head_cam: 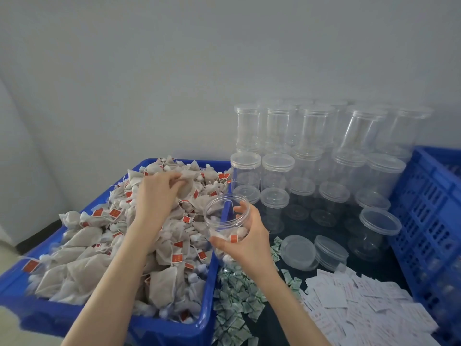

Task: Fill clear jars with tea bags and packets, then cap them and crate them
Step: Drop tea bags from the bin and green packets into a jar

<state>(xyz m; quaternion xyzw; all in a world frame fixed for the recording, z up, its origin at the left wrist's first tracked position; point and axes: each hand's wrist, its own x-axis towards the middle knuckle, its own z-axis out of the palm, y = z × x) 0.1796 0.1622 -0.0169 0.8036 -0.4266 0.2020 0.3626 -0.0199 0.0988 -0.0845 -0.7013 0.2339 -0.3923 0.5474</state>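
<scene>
Two hands work at the centre of the frame; the step in hand looks to be loading tea bags into an open clear jar [225, 221], and it seems early, since only a few bags lie at the jar's bottom; to do it well, I would keep the jar's mouth tilted toward the heap and close over the blue bin [139, 328], lift a bag clear so its string and red tag do not snag neighbours, and drop it fully inside before reaching again; the left hand [159, 188], at centre left, has its fingers curled down into the tea bag pile [104, 245], pinching a bag at the top of the heap; the right hand [247, 236], at centre right, wraps its fingers and thumb around the jar, holding it just above the bin's right edge; capped empty jars [309, 156] stand stacked at upper right; loose lids [296, 250] lie just right of the held jar; small green packets [234, 298] and white slips [361, 303] are scattered at lower right; a blue crate [429, 208] sits at the right edge.
</scene>
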